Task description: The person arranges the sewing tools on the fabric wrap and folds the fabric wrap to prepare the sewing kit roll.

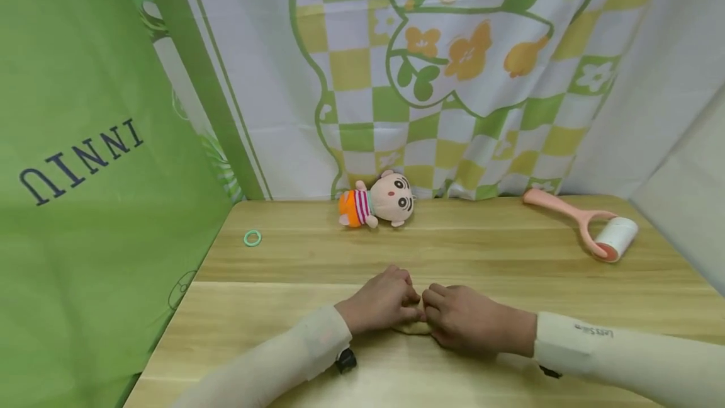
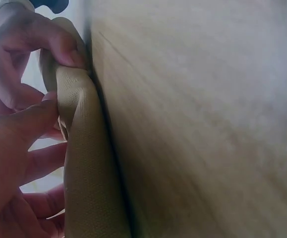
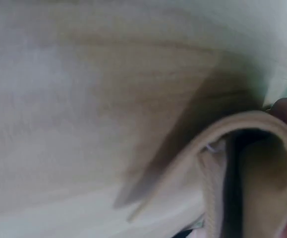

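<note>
Beige cloth [image 1: 415, 327] on table [image 1: 510, 257]: I judge a fold under way, left hand [image 1: 382, 300] and right hand [image 1: 461, 320] pinching it; next, press flat.

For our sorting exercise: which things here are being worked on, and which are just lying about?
In use:
beige cloth, pinched by the left hand and the right hand

Lying about:
plush doll
green ring
pink lint roller
</note>
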Demonstrator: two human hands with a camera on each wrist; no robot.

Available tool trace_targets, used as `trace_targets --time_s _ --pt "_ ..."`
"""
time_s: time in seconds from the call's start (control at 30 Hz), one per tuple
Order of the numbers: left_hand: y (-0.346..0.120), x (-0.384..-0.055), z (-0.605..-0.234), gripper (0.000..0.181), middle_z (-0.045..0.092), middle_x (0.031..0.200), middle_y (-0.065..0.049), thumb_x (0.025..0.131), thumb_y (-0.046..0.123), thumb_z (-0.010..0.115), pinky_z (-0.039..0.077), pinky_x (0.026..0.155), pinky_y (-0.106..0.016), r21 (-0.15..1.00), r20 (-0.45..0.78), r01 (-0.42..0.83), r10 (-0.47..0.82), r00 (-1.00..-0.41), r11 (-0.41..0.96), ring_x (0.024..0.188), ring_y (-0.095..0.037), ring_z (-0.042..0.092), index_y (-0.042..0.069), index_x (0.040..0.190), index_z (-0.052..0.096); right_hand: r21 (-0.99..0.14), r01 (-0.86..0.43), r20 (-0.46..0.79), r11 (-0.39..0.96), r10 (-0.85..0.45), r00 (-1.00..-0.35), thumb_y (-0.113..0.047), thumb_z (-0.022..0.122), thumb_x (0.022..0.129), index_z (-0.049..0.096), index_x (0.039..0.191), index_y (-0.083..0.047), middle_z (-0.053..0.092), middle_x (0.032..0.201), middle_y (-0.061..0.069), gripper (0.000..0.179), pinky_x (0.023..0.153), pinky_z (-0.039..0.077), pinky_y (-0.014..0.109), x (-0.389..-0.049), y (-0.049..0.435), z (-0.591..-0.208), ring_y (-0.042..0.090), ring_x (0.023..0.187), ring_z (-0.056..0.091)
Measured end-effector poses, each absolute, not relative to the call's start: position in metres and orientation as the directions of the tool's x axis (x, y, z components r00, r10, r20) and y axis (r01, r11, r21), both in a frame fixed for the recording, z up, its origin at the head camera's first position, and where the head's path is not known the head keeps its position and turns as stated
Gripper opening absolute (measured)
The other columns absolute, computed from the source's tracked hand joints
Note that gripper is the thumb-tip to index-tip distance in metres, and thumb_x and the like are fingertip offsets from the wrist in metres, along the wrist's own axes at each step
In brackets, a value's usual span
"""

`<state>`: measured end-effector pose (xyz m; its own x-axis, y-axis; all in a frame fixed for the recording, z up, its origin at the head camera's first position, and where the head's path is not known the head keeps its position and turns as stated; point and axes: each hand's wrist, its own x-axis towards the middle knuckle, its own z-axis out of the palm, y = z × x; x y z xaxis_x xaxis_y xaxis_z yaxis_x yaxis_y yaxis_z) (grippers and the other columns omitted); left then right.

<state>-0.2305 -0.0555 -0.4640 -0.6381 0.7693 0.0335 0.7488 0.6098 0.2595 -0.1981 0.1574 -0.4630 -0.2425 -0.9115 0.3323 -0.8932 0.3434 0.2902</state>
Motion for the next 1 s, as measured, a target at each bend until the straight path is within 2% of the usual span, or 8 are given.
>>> trace_targets --time_s 0.13,0.3,0.5,0.63,0.73,0.87,1.0 --pt "-0.054 -0.231 -0.462 0.029 0.06 0.089 0.008 0.093 0.047 0.068 0.04 0.072 -0.017 0.242 0.032 0.757 0.775 -0.631 0.607 0.087 -0.008 0.049 0.02 0.095 0.078 0.263 -0.895 0.326 0.361 -0.906 -0.27 -0.026 0.074 0.082 0.064 0.087 -0.018 0.047 0.083 -0.007 0.014 0.054 0.04 0.02 -0.199 0.16 -0.464 0.006 0.072 0.039" --pt "-0.053 -0.231 -0.464 0.035 0.063 0.093 0.008 0.093 0.05 0.066 0.043 0.076 -0.017 0.235 0.029 0.756 0.774 -0.633 0.61 0.09 -0.009 0.051 0.019 0.102 0.078 0.249 -0.903 0.331 0.349 -0.907 -0.26 -0.027 0.073 0.082 0.064 0.089 -0.018 0.049 0.086 -0.007 0.014 0.056 0.042 0.02 -0.2 0.163 -0.466 0.006 0.074 0.042" --pt "-0.056 -0.232 -0.462 0.031 0.061 0.091 0.008 0.094 0.049 0.065 0.043 0.076 -0.018 0.227 0.02 0.758 0.775 -0.632 0.612 0.088 -0.009 0.051 0.02 0.093 0.075 0.214 -0.919 0.344 0.33 -0.906 -0.245 -0.026 0.073 0.084 0.062 0.09 -0.018 0.049 0.089 -0.007 0.014 0.058 0.044 0.021 -0.204 0.163 -0.469 0.006 0.077 0.043" --pt "-0.052 -0.235 -0.456 0.033 0.063 0.092 0.006 0.094 0.05 0.065 0.043 0.076 -0.02 0.234 0.021 0.751 0.769 -0.639 0.617 0.089 -0.01 0.051 0.019 0.094 0.076 0.171 -0.917 0.334 0.361 -0.897 -0.291 -0.026 0.072 0.088 0.064 0.093 -0.019 0.052 0.093 -0.007 0.012 0.06 0.047 0.02 -0.205 0.169 -0.465 0.005 0.08 0.045" --pt "-0.051 -0.236 -0.457 0.036 0.064 0.093 0.007 0.092 0.052 0.066 0.043 0.076 -0.02 0.239 0.02 0.748 0.767 -0.642 0.62 0.088 -0.009 0.051 0.018 0.096 0.077 0.073 -0.911 0.332 0.406 -0.871 -0.361 -0.027 0.07 0.091 0.068 0.101 -0.018 0.058 0.102 -0.006 0.014 0.067 0.053 0.021 -0.204 0.173 -0.466 0.004 0.086 0.055" --pt "-0.052 -0.234 -0.461 0.035 0.064 0.09 0.008 0.09 0.052 0.069 0.043 0.074 -0.018 0.249 0.023 0.747 0.767 -0.641 0.617 0.087 -0.008 0.05 0.019 0.092 0.078 -0.194 -0.869 0.298 0.455 -0.817 -0.494 -0.025 0.063 0.098 0.073 0.11 -0.017 0.065 0.114 -0.003 0.017 0.079 0.058 0.025 -0.204 0.179 -0.468 0.004 0.095 0.065" --pt "-0.049 -0.232 -0.464 0.034 0.064 0.087 0.008 0.091 0.05 0.069 0.044 0.073 -0.019 0.244 0.043 0.759 0.776 -0.63 0.603 0.085 -0.008 0.051 0.018 0.093 0.079 -0.447 -0.759 0.23 0.474 -0.759 -0.609 -0.018 0.061 0.1 0.075 0.113 -0.016 0.069 0.112 -0.003 0.019 0.079 0.058 0.026 -0.208 0.183 -0.465 0.001 0.091 0.064"
